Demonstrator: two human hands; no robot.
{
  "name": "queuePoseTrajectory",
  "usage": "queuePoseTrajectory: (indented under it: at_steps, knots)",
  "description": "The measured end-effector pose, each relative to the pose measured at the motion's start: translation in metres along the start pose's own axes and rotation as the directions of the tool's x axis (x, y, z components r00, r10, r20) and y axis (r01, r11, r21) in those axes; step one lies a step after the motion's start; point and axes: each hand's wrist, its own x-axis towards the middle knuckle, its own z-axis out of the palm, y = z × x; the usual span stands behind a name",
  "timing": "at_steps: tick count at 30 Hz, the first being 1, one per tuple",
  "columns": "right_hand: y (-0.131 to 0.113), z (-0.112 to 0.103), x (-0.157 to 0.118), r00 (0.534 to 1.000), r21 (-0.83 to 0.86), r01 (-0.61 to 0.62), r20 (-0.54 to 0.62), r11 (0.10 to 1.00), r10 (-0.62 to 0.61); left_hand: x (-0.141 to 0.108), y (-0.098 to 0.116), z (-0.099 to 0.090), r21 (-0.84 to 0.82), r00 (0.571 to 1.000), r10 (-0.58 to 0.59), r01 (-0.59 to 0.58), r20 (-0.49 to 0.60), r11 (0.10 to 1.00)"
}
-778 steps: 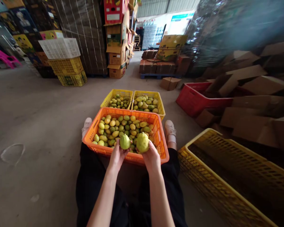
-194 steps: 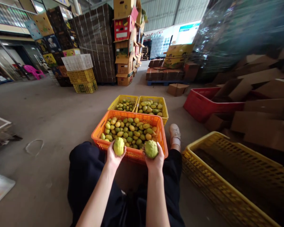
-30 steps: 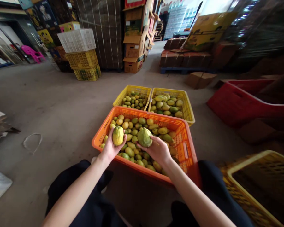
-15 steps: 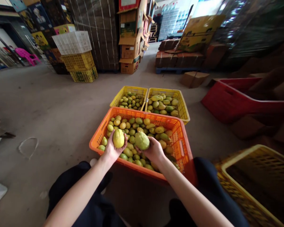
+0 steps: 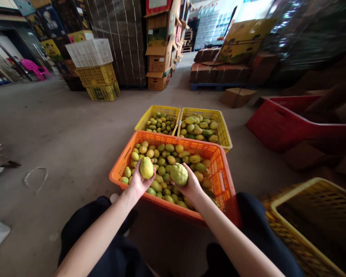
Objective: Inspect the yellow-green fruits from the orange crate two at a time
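Note:
My left hand (image 5: 138, 184) is closed round a yellow citrus fruit (image 5: 147, 168), smooth to slightly ribbed and narrower at the top. In my right hand (image 5: 192, 184) lies a greener, bumpy citrus fruit (image 5: 179, 174), gripped from its right side. Both are held side by side, a little apart, over an orange plastic crate (image 5: 222, 169). Loose green, yellow and orange-yellow fruits (image 5: 162, 170) fill the crate, some round and some long. My hands hide part of them.
Behind the orange crate stand two yellow crates (image 5: 226, 132) of similar fruit. A red bin (image 5: 265, 123) and another yellow crate (image 5: 279, 200) are on the right. Further back are stacked crates (image 5: 96, 75), cardboard boxes (image 5: 158, 63) and a pink chair (image 5: 36, 69).
The fruit in my right hand has turned and moved slightly right and down, showing its bumpy end more. My left hand has tilted its fruit slightly. Both hands keep their grip.

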Motion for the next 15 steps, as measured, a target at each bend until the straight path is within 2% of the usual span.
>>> queuePoseTrajectory:
  at_steps: [3,7,12,15]
  knots:
    - [-0.001,0.002,-0.002,0.994,-0.075,-0.061,-0.098,0.995,0.053,0.001,-0.003,-0.001,0.008,1.0,-0.015,0.015,-0.026,1.0]
    - [0.0,0.005,-0.006,0.982,-0.136,-0.127,-0.159,0.982,0.105,0.001,-0.004,0.002,-0.02,0.997,-0.043,0.042,-0.058,0.999]
    - [0.0,0.006,-0.006,0.996,-0.126,-0.035,-0.081,0.991,0.025,-0.003,-0.006,0.009,0.008,0.996,0.068,-0.068,-0.049,0.998]
    - [-0.001,0.005,-0.005,0.998,-0.156,-0.039,-0.056,0.987,0.03,-0.004,-0.008,0.011,0.02,0.998,0.058,-0.058,-0.018,0.998]
